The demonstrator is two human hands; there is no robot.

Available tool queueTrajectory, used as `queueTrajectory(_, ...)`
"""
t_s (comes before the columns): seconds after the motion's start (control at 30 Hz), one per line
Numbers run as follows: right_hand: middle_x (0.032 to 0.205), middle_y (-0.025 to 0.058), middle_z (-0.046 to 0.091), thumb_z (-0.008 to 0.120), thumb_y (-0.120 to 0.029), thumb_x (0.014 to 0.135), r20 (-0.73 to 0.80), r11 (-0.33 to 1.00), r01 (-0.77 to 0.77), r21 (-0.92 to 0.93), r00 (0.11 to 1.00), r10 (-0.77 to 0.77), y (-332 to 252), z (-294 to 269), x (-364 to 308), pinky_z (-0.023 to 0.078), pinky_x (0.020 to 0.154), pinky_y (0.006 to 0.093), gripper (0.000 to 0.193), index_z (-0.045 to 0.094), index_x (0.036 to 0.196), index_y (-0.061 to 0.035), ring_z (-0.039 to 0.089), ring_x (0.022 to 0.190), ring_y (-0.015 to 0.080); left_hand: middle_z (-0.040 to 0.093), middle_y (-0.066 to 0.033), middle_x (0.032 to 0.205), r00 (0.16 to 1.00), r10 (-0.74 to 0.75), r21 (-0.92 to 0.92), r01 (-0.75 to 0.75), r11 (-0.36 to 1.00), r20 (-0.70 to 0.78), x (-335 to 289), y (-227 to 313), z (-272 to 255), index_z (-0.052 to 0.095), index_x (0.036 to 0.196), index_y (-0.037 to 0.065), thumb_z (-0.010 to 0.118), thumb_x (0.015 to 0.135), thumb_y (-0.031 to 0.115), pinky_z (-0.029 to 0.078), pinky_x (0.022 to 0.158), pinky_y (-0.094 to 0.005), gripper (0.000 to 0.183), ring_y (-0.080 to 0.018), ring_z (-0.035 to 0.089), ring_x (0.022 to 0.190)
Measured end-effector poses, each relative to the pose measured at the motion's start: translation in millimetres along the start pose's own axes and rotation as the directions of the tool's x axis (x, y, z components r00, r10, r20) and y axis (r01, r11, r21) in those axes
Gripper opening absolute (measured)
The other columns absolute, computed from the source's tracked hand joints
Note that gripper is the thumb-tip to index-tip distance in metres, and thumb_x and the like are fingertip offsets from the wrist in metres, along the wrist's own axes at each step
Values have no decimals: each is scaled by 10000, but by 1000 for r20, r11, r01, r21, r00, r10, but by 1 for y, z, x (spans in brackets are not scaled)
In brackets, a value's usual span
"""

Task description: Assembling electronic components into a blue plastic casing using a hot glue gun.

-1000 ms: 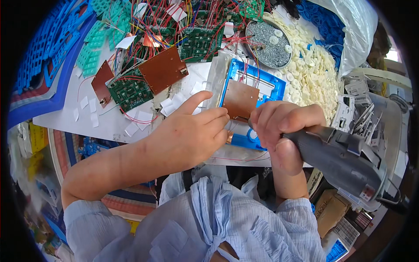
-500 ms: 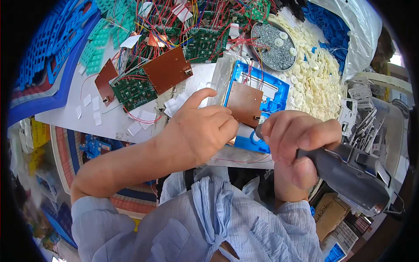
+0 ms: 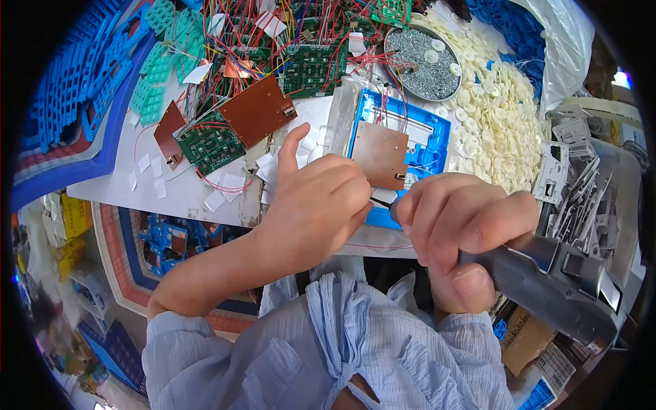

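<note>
My right hand [image 3: 461, 225] is wrapped round a dark grey electric screwdriver [image 3: 540, 277], whose thin bit [image 3: 384, 203] points left toward the fingers of my other hand. My left hand [image 3: 316, 208] is closed near the bit's tip, one finger raised; anything in its fingertips is hidden. Just beyond both hands lies a blue plastic casing [image 3: 437, 130] with a brown circuit board [image 3: 380, 156] in it and red wires running out of its far side. The casing's near edge is partly covered by my hands.
Green circuit boards [image 3: 311, 68] with tangled wires lie at the back, near brown boards [image 3: 260, 113]. A round tin of small metal parts [image 3: 424, 65] stands beside a heap of cream discs [image 3: 495, 123]. Blue plastic parts [image 3: 75, 82] fill a bin at left; white parts [image 3: 588, 195] lie at right.
The screwdriver's bit has drawn back left and nearer to me, off the casing's right side. Its tip now meets my left fingers, and my left hand's raised finger points up more.
</note>
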State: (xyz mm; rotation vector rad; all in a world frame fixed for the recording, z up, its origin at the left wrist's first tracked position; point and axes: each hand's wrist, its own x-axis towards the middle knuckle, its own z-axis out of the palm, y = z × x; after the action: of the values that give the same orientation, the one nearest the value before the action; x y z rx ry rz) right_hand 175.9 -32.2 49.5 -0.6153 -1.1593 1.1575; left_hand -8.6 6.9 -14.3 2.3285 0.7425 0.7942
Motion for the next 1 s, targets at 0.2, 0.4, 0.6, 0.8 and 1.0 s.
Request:
queueTrajectory(0.2, 628, 3, 581, 774, -240, 890, 2, 998, 15, 56, 1000, -16, -10, 0, -5, 456, 520, 323, 269, 550, 943, -102, 542, 524, 159, 711, 11, 883, 989, 70, -111, -84, 990, -128, -8, 2, 6, 624, 857, 120, 812, 769, 36, 251, 1152, -628, 224, -184, 727, 914)
queueTrajectory(0.4, 628, -20, 579, 783, -267, 902, 4, 991, 13, 130, 1000, -14, -19, 3, -9, 433, 475, 291, 300, 530, 1012, -148, 523, 490, 126, 750, -13, 931, 982, 56, -171, -87, 981, -180, -22, 12, 7, 675, 851, 111, 838, 753, 41, 378, 1119, -593, 202, -189, 746, 952)
queueTrajectory(0.6, 623, -16, 559, 797, -291, 892, 58, 998, 37, 53, 998, -40, -11, -6, -9, 435, 492, 325, 322, 530, 1001, -149, 508, 499, 143, 759, -38, 1030, 985, 84, 0, -85, 996, -150, -27, 11, 4, 642, 858, 103, 830, 776, 65, 367, 1135, -602, 208, -222, 742, 1017)
queueTrajectory(0.8, 623, -6, 478, 735, -286, 919, -112, 991, -2, -136, 994, -13, 5, -12, -7, 427, 553, 357, 339, 475, 1066, -125, 474, 564, 157, 733, -89, 1138, 957, 203, 179, -241, 954, 206, -7, -13, -14, 579, 831, 80, 725, 817, 103, 345, 1158, -594, 148, -240, 691, 1148)
queueTrajectory(1.0, 648, 15, 519, 731, -270, 927, -96, 976, -81, -202, 993, 63, 15, -12, -5, 449, 588, 349, 341, 471, 1060, -93, 499, 582, 154, 628, -54, 897, 862, 340, 230, -442, 867, 375, 17, -9, -22, 621, 851, 87, 640, 836, 150, 448, 1089, -413, 67, -202, 650, 1037)
